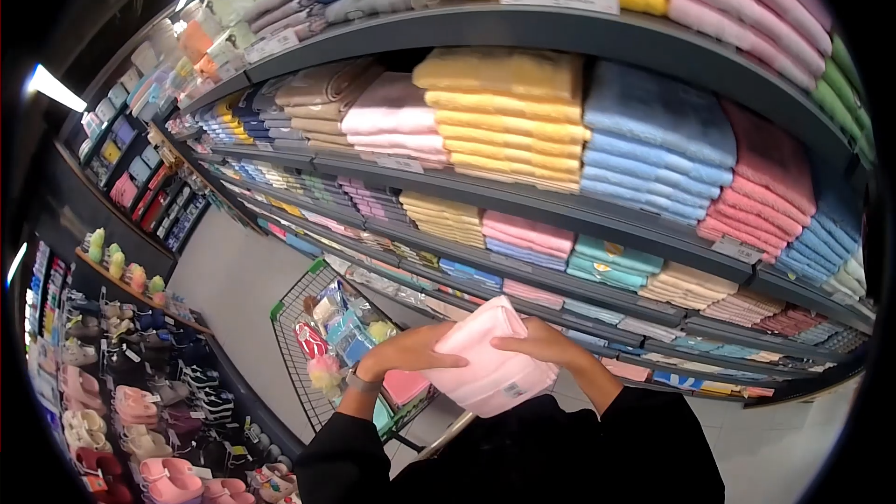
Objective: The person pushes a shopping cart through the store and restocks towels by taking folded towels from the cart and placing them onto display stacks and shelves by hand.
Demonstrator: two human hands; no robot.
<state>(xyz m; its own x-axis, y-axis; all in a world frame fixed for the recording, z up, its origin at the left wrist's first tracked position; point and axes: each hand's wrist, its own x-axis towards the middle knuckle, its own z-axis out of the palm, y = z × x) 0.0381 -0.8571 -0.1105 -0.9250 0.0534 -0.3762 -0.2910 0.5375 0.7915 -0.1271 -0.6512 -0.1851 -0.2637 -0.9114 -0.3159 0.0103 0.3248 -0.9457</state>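
Observation:
A folded pink towel (487, 369) is held up in front of my body, with a small label near its lower edge. My left hand (411, 355) grips its left side, thumb on the front face and the other fingers hidden behind. On the upper right side, my right hand (541, 343) pinches the towel the same way. Behind and to the left of my hands stands a wire shopping cart (291, 355) with green trim. Inside it are packaged goods, including a blue package (350, 341) and a pink item (406, 385).
Long dark shelves (653, 33) stacked with folded towels run across the front, including yellow towels (504, 112) and blue towels (653, 140). At the lower left, a rack displays shoes, among them pink clogs (171, 481). Grey floor (224, 266) shows in the aisle.

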